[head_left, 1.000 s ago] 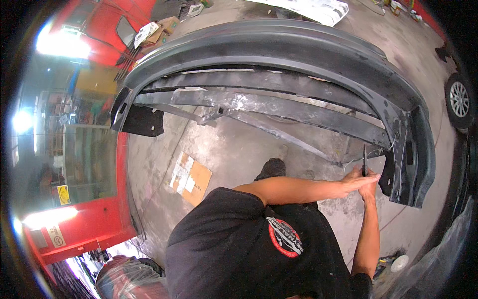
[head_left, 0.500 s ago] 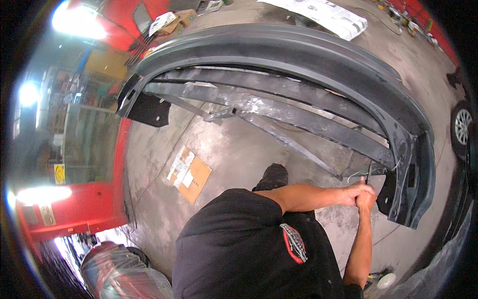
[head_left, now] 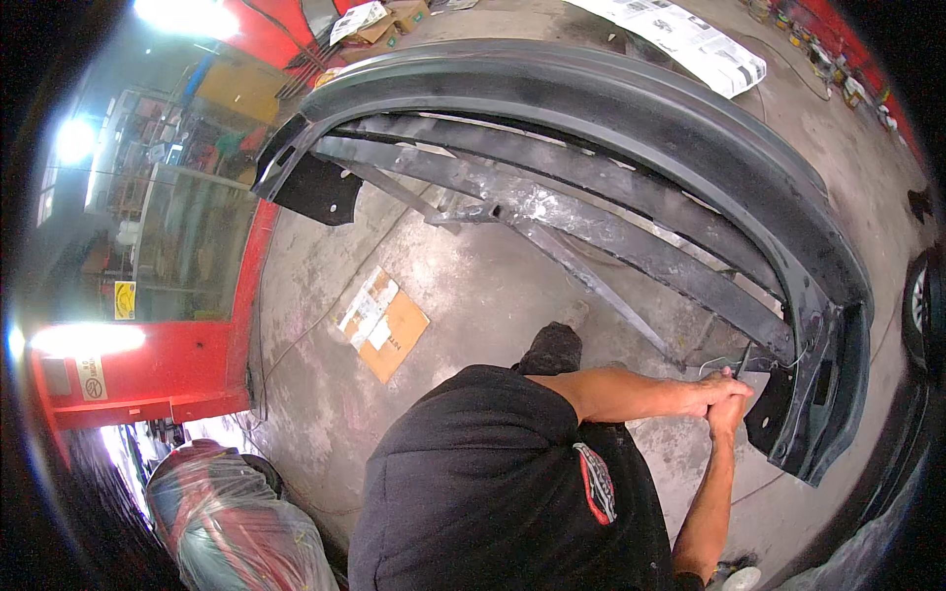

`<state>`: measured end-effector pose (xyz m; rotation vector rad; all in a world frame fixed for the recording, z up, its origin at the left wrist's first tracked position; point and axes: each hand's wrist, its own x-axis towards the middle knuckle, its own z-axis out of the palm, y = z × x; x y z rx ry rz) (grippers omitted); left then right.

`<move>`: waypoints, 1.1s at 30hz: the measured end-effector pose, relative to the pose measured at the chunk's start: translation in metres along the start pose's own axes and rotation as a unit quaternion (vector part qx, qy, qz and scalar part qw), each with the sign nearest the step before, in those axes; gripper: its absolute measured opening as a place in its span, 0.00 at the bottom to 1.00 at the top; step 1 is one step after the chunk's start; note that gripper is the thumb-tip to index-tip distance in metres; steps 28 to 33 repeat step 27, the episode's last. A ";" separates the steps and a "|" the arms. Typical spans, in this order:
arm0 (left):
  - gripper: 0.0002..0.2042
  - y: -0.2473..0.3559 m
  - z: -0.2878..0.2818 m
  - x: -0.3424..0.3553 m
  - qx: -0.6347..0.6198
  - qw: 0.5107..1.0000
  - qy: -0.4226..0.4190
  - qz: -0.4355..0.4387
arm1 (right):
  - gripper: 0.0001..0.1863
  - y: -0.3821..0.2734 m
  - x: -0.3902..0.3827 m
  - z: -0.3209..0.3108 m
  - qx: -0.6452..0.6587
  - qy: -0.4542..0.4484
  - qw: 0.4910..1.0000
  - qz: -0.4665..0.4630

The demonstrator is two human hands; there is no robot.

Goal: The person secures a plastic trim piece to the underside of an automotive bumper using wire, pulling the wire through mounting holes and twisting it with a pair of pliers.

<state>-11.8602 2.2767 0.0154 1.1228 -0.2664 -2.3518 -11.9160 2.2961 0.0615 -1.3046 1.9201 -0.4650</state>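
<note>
A long dark grey car bumper (head_left: 591, 108) lies across a metal stand (head_left: 572, 217), its curved outer side away from me. Near its right end my hands are clasped together. My left hand (head_left: 708, 395) lies over my right hand (head_left: 727, 414), both closed around one thing that they mostly hide. A thin dark rod-like tool (head_left: 744, 357) sticks up out of the grip toward the bumper's edge. Beside it loops a thin pale wire (head_left: 711, 364). The black flap (head_left: 772, 414) at the bumper's end is just right of my hands.
A flattened cardboard piece (head_left: 399, 330) lies on the concrete floor. A red-framed glass door or window (head_left: 187, 266) stands at left, above a plastic-wrapped bundle (head_left: 236, 522). Printed paper (head_left: 680, 34) lies beyond the bumper, with several cans (head_left: 823, 64) at far right. A car wheel (head_left: 919, 305) is at the right edge.
The whole view has shifted slightly, so the bumper and stand appear a little farther right. Both hands stay clasped by the bumper's right end, and the thin tool now leans more to the right.
</note>
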 end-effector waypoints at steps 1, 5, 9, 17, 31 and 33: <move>0.22 0.006 0.002 -0.006 0.002 1.000 -0.002 -0.005 | 0.24 -0.003 -0.002 -0.002 -0.008 0.006 1.000 0.024; 0.25 0.012 0.005 -0.013 -0.014 1.000 0.007 -0.015 | 0.23 0.010 0.000 0.004 0.005 0.035 0.998 -0.045; 0.20 0.022 0.013 -0.035 0.013 0.999 0.042 0.012 | 0.22 0.020 0.005 0.004 0.046 0.042 0.996 -0.057; 0.13 -0.002 0.007 -0.004 -0.040 0.997 0.007 0.059 | 0.16 0.060 0.015 0.007 -0.048 0.020 0.990 -0.128; 0.22 0.001 0.016 -0.006 0.000 0.999 -0.024 0.037 | 0.27 0.064 -0.005 0.004 0.090 0.139 0.986 0.008; 0.22 0.001 0.016 -0.006 0.000 0.999 -0.024 0.037 | 0.27 0.064 -0.005 0.004 0.090 0.139 0.986 0.008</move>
